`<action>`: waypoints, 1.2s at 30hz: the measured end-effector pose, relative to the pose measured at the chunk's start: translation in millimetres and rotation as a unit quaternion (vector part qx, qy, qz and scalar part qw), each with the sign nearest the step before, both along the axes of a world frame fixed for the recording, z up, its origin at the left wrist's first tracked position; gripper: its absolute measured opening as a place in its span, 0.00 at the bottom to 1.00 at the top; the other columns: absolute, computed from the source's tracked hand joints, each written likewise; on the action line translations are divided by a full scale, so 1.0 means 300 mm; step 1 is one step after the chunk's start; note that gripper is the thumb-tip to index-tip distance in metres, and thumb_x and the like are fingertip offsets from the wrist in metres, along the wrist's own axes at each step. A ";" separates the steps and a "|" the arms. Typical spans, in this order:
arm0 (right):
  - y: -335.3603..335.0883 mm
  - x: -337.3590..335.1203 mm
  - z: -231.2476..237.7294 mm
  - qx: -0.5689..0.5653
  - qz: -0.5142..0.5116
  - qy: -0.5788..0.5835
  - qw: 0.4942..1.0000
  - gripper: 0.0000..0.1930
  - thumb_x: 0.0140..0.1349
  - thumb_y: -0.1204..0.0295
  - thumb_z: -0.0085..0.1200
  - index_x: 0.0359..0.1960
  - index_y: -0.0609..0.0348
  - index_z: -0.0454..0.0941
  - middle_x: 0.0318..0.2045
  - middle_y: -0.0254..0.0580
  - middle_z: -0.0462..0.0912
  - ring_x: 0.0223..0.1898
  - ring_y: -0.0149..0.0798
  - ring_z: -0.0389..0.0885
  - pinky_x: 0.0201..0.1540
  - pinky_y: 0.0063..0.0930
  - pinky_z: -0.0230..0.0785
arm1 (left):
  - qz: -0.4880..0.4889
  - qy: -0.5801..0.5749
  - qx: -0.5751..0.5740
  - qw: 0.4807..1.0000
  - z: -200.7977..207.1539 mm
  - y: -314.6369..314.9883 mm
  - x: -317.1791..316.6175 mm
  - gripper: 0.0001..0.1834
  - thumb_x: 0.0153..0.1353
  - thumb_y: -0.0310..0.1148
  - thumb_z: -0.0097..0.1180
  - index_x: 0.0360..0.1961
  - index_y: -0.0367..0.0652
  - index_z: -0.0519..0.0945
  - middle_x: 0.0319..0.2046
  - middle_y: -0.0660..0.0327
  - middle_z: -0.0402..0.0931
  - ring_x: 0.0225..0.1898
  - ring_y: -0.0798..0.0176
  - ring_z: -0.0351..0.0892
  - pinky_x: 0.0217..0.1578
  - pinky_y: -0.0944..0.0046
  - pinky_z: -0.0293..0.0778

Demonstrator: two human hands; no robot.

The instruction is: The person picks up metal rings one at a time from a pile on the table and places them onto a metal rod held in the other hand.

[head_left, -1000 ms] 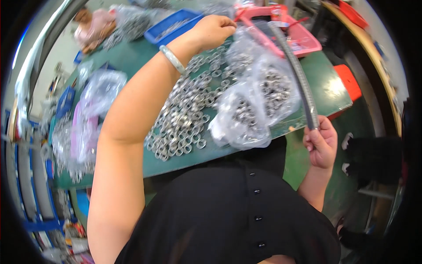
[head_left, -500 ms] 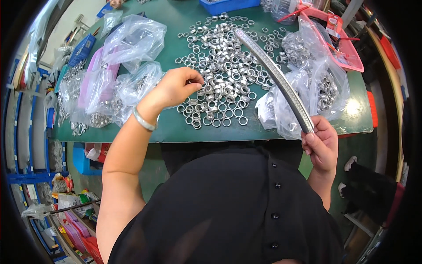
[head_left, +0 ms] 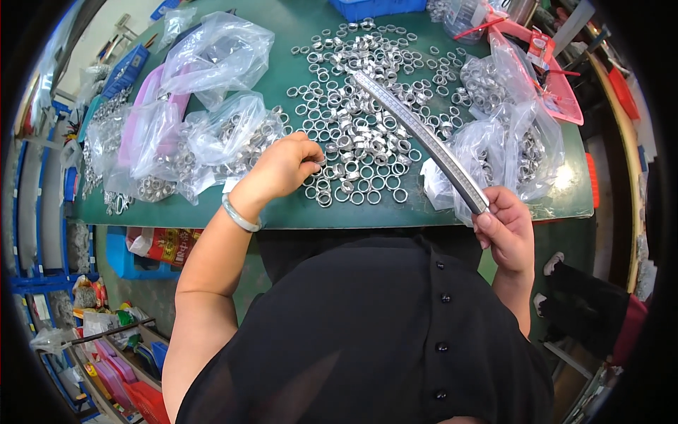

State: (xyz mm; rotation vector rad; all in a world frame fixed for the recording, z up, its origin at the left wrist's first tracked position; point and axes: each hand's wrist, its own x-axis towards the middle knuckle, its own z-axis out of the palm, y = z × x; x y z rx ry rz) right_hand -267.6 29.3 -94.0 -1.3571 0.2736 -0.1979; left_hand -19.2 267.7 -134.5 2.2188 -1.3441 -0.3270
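On the green table (head_left: 282,212) lies a wide heap of silver metal rings (head_left: 367,134), loose and overlapping. At the heap's left edge my left hand (head_left: 289,166) is closed, thumb and fingers curled together; whatever may be between the fingertips is hidden. In my right hand (head_left: 506,230), near the table's front edge, is the lower end of a long metal measuring stick (head_left: 424,131) with fine scale marks and a dark side. It slants up and leftward above the rings, its far end over the middle of the heap.
Clear plastic bags of rings (head_left: 236,138) lie left of the heap, with more bags (head_left: 505,152) to the right. A pink basket (head_left: 561,95) stands at the right, a blue bin (head_left: 378,7) at the back. Blue shelving (head_left: 35,283) lines the left side; someone's dark-clothed legs (head_left: 586,304) show at right.
My left hand has come nearer to me along the heap's left edge. My right hand has shifted slightly left and nearer, and the measuring stick's far end has swung left.
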 end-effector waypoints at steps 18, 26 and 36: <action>0.010 0.019 0.010 -0.024 -0.003 0.024 0.999 0.11 0.53 0.74 0.51 0.35 0.67 0.67 0.19 0.31 0.70 0.15 0.18 0.62 0.17 0.09 0.53 | -0.040 -0.032 -0.125 0.991 -0.015 -0.115 0.047 0.05 0.46 0.24 0.54 0.25 0.40 0.72 0.33 0.60 0.69 0.36 0.60 0.68 0.38 0.64 0.65; -0.004 0.017 0.016 -0.072 0.025 0.063 0.995 0.10 0.52 0.75 0.51 0.35 0.66 0.69 0.19 0.28 0.69 0.15 0.17 0.60 0.17 0.09 0.52 | 0.015 0.559 -0.360 0.747 0.084 -0.141 0.038 0.09 0.59 0.32 0.45 0.38 0.38 0.70 0.32 0.60 0.73 0.35 0.68 0.73 0.38 0.69 0.70; 0.039 0.033 0.026 -0.110 0.029 0.064 0.991 0.08 0.52 0.78 0.50 0.35 0.64 0.69 0.23 0.27 0.70 0.23 0.17 0.63 0.23 0.11 0.55 | 0.005 0.585 -0.426 0.690 0.071 -0.202 -0.092 0.10 0.57 0.35 0.49 0.36 0.40 0.72 0.29 0.60 0.73 0.33 0.65 0.73 0.36 0.66 0.70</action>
